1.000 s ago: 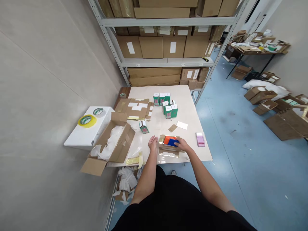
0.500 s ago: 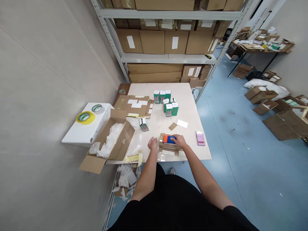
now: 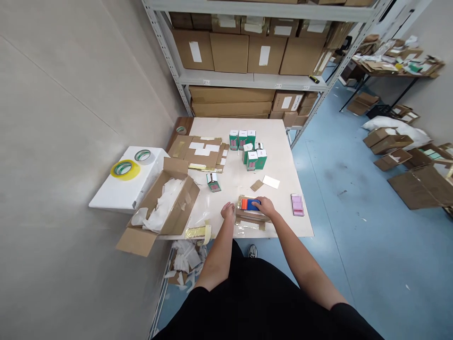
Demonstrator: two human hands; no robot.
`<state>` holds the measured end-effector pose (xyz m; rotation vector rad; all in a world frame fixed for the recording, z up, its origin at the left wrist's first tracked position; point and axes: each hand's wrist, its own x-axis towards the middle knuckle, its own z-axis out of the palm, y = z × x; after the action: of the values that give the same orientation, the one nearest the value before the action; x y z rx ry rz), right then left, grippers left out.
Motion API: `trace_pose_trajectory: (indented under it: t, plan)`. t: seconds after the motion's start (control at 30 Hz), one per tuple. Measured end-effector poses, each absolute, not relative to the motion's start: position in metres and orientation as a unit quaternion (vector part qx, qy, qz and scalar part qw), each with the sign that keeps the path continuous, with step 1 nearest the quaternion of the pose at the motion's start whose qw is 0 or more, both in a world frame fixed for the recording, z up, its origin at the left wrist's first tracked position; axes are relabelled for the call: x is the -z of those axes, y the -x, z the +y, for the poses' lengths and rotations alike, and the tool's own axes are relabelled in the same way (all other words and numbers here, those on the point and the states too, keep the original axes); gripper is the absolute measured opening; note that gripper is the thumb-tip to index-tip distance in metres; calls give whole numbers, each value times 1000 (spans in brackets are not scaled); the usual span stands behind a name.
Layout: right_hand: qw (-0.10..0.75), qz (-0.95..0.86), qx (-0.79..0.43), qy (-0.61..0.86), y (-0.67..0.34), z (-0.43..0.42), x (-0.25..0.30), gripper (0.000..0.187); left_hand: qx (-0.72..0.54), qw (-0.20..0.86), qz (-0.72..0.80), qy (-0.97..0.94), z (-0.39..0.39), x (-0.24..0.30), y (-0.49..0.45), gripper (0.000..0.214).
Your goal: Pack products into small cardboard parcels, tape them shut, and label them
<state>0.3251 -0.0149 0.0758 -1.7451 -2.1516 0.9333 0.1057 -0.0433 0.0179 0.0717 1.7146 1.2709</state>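
Right hand (image 3: 265, 207) curled around blue-orange tool (image 3: 250, 205)

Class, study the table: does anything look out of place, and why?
Two things look odd. One green-and-white cardboard carton sits by itself, away from the group of matching cartons. A glossy yellowish strip lies near the front edge of the pale rectangular table, perhaps discarded scrap.

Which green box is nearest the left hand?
The lone green box, near the large open carton with white packing. It sits apart, closest to the left hand; the other green boxes cluster farther back on the table.
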Motion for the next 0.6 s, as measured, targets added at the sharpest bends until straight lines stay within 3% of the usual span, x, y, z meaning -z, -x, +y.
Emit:
trace_pose_trajectory:
  t: [0.6]
  plan:
    - [101, -718, -334, 602, -325, -11, -77, 37, -546, 434, 714, -64, -41, 2, -104, 28]
